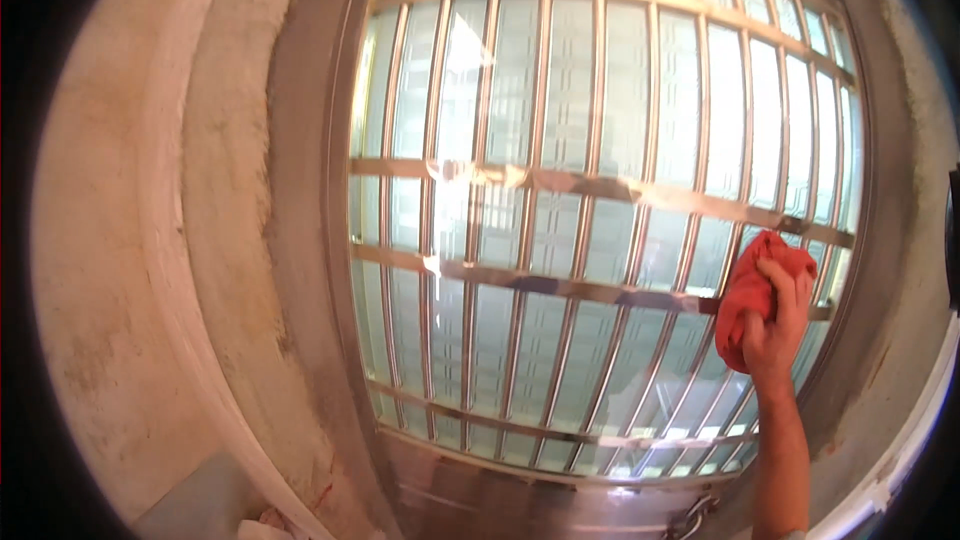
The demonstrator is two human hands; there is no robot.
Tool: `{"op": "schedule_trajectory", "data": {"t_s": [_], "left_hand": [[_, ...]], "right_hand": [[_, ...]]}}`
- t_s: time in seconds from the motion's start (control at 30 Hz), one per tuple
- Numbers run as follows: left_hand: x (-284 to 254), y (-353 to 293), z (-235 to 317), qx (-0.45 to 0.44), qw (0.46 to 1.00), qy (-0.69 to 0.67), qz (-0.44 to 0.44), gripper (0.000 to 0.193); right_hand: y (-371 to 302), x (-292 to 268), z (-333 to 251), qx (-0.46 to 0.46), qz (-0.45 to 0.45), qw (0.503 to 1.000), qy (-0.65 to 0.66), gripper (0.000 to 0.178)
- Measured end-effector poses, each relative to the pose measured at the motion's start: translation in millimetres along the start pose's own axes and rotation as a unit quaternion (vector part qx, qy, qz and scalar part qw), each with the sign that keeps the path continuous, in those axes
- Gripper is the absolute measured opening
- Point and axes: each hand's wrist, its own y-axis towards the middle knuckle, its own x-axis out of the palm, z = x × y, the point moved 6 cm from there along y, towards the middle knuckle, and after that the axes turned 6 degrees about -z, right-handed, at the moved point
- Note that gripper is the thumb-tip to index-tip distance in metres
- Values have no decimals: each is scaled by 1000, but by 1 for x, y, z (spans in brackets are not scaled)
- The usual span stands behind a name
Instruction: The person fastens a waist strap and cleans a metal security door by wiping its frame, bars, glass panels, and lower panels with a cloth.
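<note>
My right hand (777, 325) reaches up from the lower right, its fingers closed around a bunched red cloth (741, 302). The cloth lies against the right side of a barred glass panel (612, 240), over the ends of two flat metal crossbars (590, 288). Part of the cloth is hidden under my palm. Thin upright metal bars (540, 90) run across the whole panel, and bright reflections cover parts of it. My left hand is out of sight.
A brown-grey frame (310, 190) borders the panel. Rough plastered wall (110, 240) stands at the left, with more wall at the right. A metal latch or chain piece (692, 517) sits below the panel. Pale material (265, 528) shows at the lower left.
</note>
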Motion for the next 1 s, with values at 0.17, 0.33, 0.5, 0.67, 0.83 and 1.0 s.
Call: {"op": "schedule_trajectory", "data": {"t_s": [0.17,0.33,0.5,0.67,0.83,1.0], "left_hand": [[66,-17,8,81,996,19,-11,24],[71,-14,9,144,969,191,59,23],[7,16,-27,50,998,-46,5,22],[-4,7,-52,38,999,-33,-13,20],[25,-18,-46,58,993,-85,55,21],[17,-24,-34,144,984,-77,73,23]], "right_hand": [[56,3,-12,22,67,994,79,50],[-19,69,-109,-139,-134,981,32,52],[-172,107,-167,-239,-319,911,105,46],[-252,121,-183,-352,-407,822,188,43],[-150,139,-195,-407,-302,853,126,47],[50,168,-211,-287,-115,949,58,43]]}}
